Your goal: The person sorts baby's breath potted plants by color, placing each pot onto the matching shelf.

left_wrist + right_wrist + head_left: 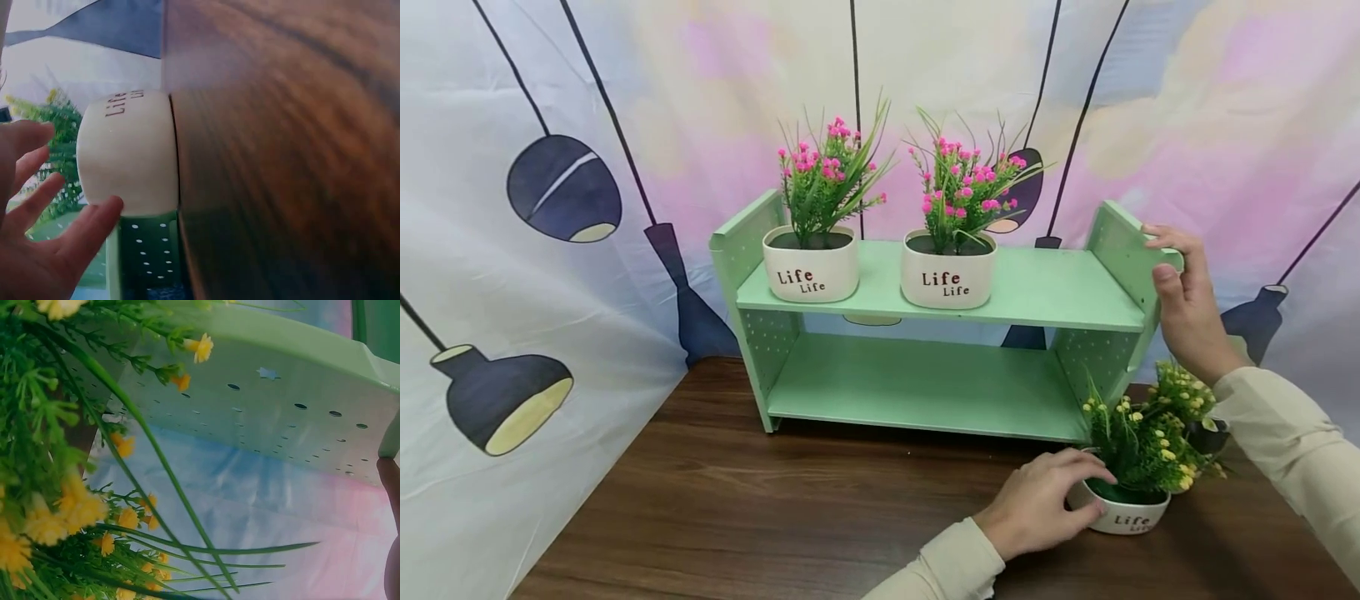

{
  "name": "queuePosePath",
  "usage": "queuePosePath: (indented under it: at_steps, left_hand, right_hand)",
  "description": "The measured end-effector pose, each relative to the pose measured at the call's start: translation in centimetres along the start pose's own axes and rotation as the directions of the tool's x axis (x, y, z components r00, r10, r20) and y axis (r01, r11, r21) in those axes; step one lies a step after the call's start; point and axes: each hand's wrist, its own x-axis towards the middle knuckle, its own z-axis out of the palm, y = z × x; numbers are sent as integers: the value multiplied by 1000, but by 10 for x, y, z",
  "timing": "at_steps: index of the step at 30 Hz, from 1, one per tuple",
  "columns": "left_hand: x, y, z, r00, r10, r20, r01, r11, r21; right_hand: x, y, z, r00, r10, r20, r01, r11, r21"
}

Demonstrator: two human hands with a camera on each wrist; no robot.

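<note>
gripping shelf (910,385) with right hand (1191,304), left hand (1041,502) beside flowerpot (1126,518).

The bench (737,508) is smooth grained wood, the far backdrop (940,50) creased cloth. The shelf (917,383) looks smooth and painted, the near right pot (1120,518) glossy, its flowers (1153,450) plastic.

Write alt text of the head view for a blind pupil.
A person's left hand is at a white "Life" pot of yellow flowers on a dark wooden table, while the right hand grips a green two-tier shelf. Two white "Life" pots of pink flowers stand on its upper board.
</note>
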Motion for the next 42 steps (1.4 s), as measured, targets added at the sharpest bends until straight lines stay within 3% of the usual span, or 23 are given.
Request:
queuePosePath:
  at_steps: [2, 5, 11, 15, 21, 32, 42]
  left_hand:
    - [1, 4, 0, 999, -2, 39, -2, 996, 85]
    - [3, 6, 1, 999, -19, 51, 11, 988, 155]
    - [4, 6, 3, 998, -37, 51, 28, 985, 172]
    - [3, 6, 3, 997, -60, 39, 52, 980, 191]
    - [-3, 6, -4, 996, -74, 49, 60, 969, 242]
    - [-28, -7, -26, 998, -51, 22, 44, 971, 235]
    - [-50, -28, -45, 998, -58, 18, 54, 984, 169]
  right_hand:
    - [1, 1, -1, 1000, 5, -7, -5, 1000, 14]
    - [2, 2, -2, 1000, 3, -7, -3, 999, 45]
    - [2, 3, -1, 999, -33, -9, 34, 986, 162]
    - [1, 2, 1, 999, -48, 2, 47, 982, 181]
    - [-2, 3, 0, 999, -33, 36, 28, 991, 133]
    - [-2, 1, -3, 997, -45, 66, 40, 997, 66]
    - [-2, -1, -3, 997, -41, 58, 38, 998, 56]
